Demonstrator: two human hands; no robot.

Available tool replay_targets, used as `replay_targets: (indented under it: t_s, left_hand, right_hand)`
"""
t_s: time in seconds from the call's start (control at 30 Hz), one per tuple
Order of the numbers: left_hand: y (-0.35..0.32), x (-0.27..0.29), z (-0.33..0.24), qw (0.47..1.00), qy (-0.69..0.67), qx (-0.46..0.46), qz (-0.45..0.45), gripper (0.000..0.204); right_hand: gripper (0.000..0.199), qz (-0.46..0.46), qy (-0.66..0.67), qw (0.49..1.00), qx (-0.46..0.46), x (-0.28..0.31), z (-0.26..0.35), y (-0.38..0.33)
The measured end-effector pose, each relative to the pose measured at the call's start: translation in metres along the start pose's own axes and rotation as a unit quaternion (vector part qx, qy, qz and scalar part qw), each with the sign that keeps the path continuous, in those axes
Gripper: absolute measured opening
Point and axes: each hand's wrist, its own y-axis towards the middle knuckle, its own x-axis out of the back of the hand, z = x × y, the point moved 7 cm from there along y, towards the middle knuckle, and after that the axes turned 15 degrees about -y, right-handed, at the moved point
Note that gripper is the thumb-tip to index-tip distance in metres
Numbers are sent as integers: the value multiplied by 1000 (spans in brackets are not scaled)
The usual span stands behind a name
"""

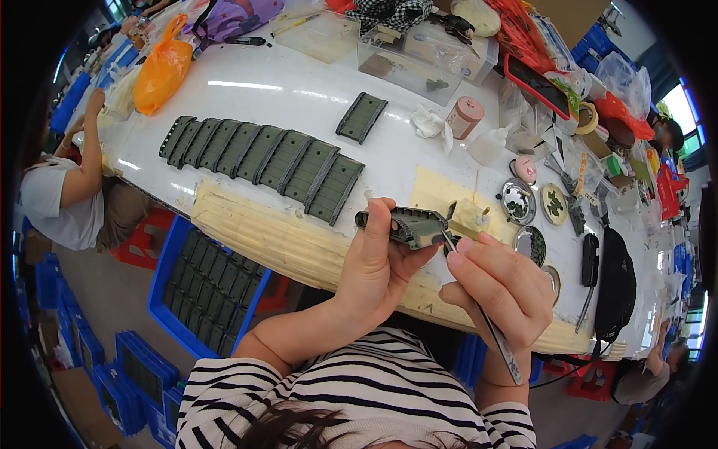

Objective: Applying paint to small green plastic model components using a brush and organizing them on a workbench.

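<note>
My left hand (363, 277) pinches a dark green model tank part (419, 229) between thumb and fingers, above the table's near edge. A ridged, track-like strip runs along its side. Metal tweezers (499, 340) are gripped in my right hand (499, 288), their tips at the right end of the tank part. Whether the tips hold a small piece is too fine to make out. Beyond my left hand, similar green parts (273, 159) lie in an overlapping row. One more flat green part (362, 117) sits apart, farther back.
Right of my hands are round dishes (532, 245) of small green pieces and a yellowish block (470, 217). A pink canister (465, 117), clear bin (407, 71) and black pouch (617, 288) stand around. Below left is a blue crate (166, 299) of green parts. Another person (63, 191) sits left.
</note>
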Motion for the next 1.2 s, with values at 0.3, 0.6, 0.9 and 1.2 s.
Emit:
replay_targets:
  t_s: [0.3,0.6,0.9,1.2]
  left_hand:
    - [-1,4,-2,1000,10,-18,-4,45]
    - [-2,5,-3,999,19,-20,-20,45]
    - [6,3,11,971,-178,149,-53,55]
    - [11,2,14,952,-246,174,-56,60]
  right_hand:
    - [22,2,-1,1000,21,-3,3,-2]
    - [21,15,-18,999,41,-5,5,-2]
    - [26,-68,3,997,-27,19,-1,-3]
    - [51,-276,35,959,-56,45,-34,-37]
